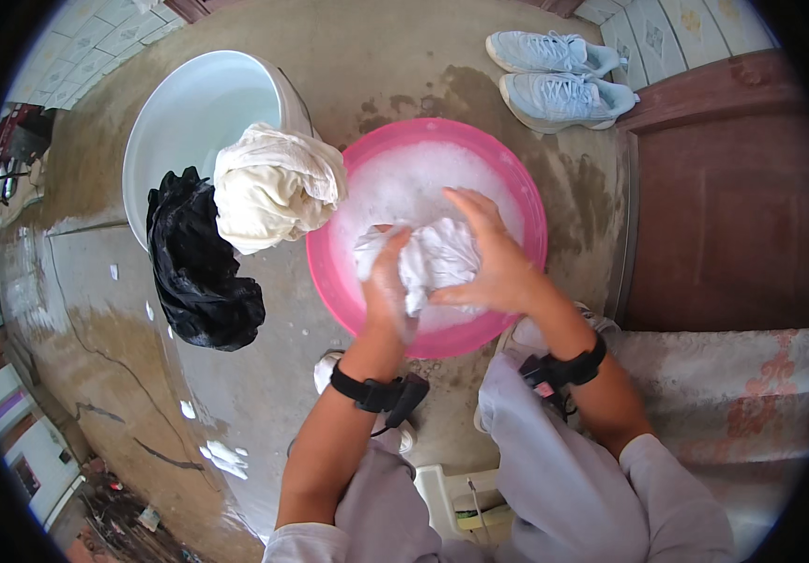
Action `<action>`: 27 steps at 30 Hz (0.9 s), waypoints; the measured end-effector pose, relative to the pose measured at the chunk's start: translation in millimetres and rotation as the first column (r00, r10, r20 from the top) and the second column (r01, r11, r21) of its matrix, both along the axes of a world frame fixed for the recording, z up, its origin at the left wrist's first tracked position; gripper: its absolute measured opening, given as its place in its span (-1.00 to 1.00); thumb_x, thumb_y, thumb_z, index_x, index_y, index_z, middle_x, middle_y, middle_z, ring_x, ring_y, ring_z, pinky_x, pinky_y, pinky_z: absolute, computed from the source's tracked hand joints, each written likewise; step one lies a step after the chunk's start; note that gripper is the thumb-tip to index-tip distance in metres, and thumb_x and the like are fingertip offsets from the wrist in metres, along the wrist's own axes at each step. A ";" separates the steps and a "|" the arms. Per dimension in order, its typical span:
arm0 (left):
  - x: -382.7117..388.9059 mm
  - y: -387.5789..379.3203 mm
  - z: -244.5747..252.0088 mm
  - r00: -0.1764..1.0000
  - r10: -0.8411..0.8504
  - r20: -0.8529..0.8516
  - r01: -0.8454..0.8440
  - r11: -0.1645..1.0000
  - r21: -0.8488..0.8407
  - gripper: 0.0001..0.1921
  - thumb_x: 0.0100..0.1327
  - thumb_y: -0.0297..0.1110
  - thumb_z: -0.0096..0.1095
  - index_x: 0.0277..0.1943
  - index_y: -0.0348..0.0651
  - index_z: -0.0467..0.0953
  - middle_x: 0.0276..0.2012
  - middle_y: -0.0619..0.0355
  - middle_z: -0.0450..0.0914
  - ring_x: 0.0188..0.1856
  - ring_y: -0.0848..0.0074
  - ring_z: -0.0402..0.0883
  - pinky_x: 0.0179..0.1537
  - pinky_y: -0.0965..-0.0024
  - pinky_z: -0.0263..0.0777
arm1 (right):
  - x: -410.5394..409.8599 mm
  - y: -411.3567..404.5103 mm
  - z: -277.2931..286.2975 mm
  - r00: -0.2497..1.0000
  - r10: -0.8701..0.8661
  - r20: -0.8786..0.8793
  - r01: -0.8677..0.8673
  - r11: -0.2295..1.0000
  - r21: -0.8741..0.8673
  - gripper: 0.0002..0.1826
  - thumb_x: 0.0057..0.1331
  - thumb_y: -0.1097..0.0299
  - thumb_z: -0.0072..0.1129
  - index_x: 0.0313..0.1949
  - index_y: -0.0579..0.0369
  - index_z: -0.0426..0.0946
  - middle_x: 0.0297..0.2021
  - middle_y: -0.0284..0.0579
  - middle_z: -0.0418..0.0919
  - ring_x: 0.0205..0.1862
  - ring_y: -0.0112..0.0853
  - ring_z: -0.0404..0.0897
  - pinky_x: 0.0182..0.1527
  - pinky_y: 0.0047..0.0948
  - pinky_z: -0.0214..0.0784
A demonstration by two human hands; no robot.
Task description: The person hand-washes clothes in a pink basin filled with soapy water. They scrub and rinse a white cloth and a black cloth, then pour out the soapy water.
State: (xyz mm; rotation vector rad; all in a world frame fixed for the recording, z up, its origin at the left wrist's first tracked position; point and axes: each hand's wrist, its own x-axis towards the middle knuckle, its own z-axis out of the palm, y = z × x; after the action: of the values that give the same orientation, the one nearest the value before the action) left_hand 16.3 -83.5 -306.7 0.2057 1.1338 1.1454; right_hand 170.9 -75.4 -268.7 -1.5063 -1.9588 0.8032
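A pink plastic basin [537, 232] of sudsy water stands on the floor before me. Over the suds, a bunched wet white cloth [440, 257] lies between my hands. My left hand [385, 281] grips the cloth's left side. My right hand [492, 260] is at its right side, fingers spread and curved around it; whether it grips is hard to tell. A white bucket [138, 148] with water stands up and left of the basin. Over its rim hang a cream-white wet cloth [274, 186], close to the basin's edge, and a black wet cloth [197, 267].
White sneakers [559, 98] stand on the concrete floor at upper right, near a brown door [728, 225]. A patterned cloth [728, 387] lies at the right. Beneath me is a pale plastic stool [436, 492]. Water patches mark the floor around the basin.
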 end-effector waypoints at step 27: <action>7.3 42.1 -104.9 -0.560 -0.588 -0.583 0.768 -0.106 -0.631 -0.26 0.21 -0.42 0.12 0.46 -0.22 0.07 0.43 -0.27 0.07 0.34 0.06 0.33 0.26 0.19 0.30 | -26.7 27.8 -95.3 0.756 0.323 0.569 -0.096 0.915 -0.391 -0.12 -0.04 0.57 0.36 0.32 0.09 0.20 0.16 0.21 0.31 0.14 0.11 0.45 0.02 0.01 0.48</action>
State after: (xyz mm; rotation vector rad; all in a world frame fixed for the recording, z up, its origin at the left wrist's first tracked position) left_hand 23.6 -41.3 -411.6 1.8091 1.1222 -0.6708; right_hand 144.2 -47.5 -364.0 -1.9670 -2.6275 0.8364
